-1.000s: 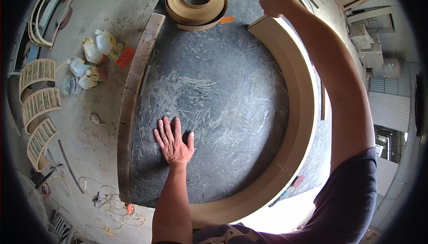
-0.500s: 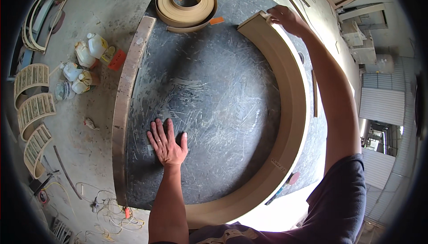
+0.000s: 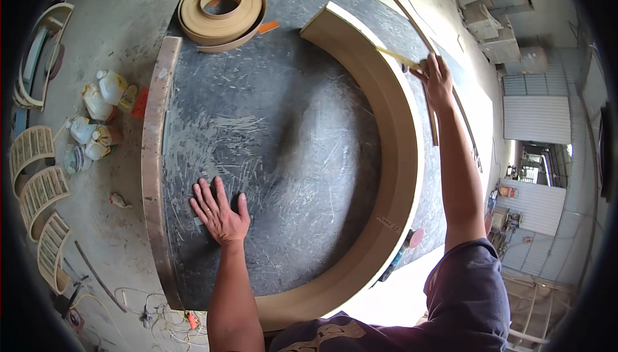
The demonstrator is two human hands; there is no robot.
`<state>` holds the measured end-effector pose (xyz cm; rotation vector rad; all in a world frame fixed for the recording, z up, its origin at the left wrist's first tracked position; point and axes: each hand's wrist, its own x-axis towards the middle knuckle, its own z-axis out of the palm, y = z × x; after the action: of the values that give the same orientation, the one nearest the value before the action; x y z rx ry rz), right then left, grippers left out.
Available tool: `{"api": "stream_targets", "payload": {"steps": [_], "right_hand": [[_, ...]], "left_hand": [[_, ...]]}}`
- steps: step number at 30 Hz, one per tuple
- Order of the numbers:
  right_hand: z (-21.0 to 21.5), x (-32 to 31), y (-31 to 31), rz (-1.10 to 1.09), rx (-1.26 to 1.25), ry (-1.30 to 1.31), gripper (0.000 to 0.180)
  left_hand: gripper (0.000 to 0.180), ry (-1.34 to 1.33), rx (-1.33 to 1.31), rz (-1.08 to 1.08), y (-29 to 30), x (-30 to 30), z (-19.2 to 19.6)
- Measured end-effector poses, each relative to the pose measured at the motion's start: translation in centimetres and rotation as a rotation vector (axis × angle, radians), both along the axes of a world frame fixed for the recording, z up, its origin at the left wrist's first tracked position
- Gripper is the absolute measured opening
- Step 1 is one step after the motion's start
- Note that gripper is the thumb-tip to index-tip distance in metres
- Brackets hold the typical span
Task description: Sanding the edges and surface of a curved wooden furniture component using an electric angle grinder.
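A large curved wooden piece stands on the dark, scratched tabletop, sweeping from the far middle round the right side to my body. My left hand lies flat on the tabletop with its fingers spread, inside the curve. Out past the curve's right outer edge, my right hand has its fingers closed on a thin yellowish strip that looks like tape. That strip stretches from the fingers to the upper rim of the curved piece.
A coil of wooden edge band lies at the far left of the table, beside an orange piece. A long curved board runs along the left edge. Plastic jugs and slatted curved frames stand on the floor.
My right hand has moved from the curved piece's far end nearer to me along its outer edge, and the yellowish strip now shows stretched. My left hand stays flat; the view has shifted right.
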<state>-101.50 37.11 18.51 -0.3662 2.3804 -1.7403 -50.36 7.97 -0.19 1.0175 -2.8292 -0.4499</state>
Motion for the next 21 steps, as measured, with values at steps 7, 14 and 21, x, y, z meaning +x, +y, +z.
{"api": "stream_targets", "payload": {"steps": [7,14,21], "right_hand": [[4.7,10.3,11.2,-0.366,0.126,-0.018,0.023],[8.0,19.1,16.8,-0.493,-0.096,-0.005,0.02],[15.1,28.6,17.2,-0.598,-0.206,0.142,0.02]], "left_hand": [[0.073,0.021,-0.069,-0.016,0.2,-0.1,-0.1],[0.072,0.007,-0.104,-0.023,0.2,0.0,-0.6],[0.073,0.018,-0.145,-0.028,0.1,0.2,-0.9]]}}
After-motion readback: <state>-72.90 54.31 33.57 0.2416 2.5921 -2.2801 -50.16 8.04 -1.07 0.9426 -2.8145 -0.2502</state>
